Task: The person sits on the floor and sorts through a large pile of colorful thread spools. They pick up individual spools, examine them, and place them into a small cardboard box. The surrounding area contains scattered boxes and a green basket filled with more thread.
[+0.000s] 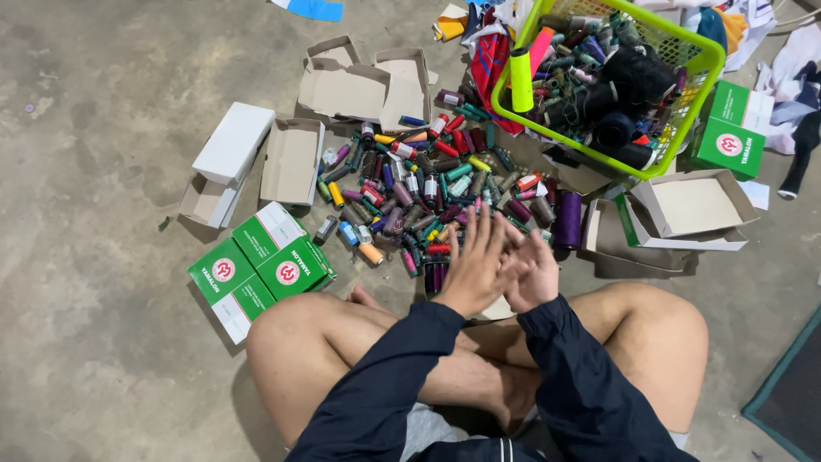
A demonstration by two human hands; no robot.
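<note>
Spools of thread [428,192] lie in a big heap on the floor, right in front of a person who sits with legs crossed. The spools are small tubes wound with thread in many colours: purple, red, green, blue, yellow, orange and grey. They lie every which way, some on top of others. One bigger purple spool [569,220] sits at the right edge of the heap.

The left hand [475,261] and the right hand [532,272] are pressed together, palm to palm, just over the near edge of the heap. The fingers are stretched out flat and a little spread, and they hold nothing. Both arms wear dark blue sleeves.

A bright green basket [689,43] sits tipped behind the heap, full of more spools, with a tall yellow-green one [521,79] leaning on its rim. Closed green and white boxes [261,267] rest by the person's left knee, and two more [731,127] sit just beside the basket. Open cardboard boxes [359,84] lie around the heap, some white, some brown inside.

The floor [94,171] is bare grey concrete with dark patches. Cloth [800,77] is piled at the far right, and the corner of a mat [791,398] shows near the right knee.
</note>
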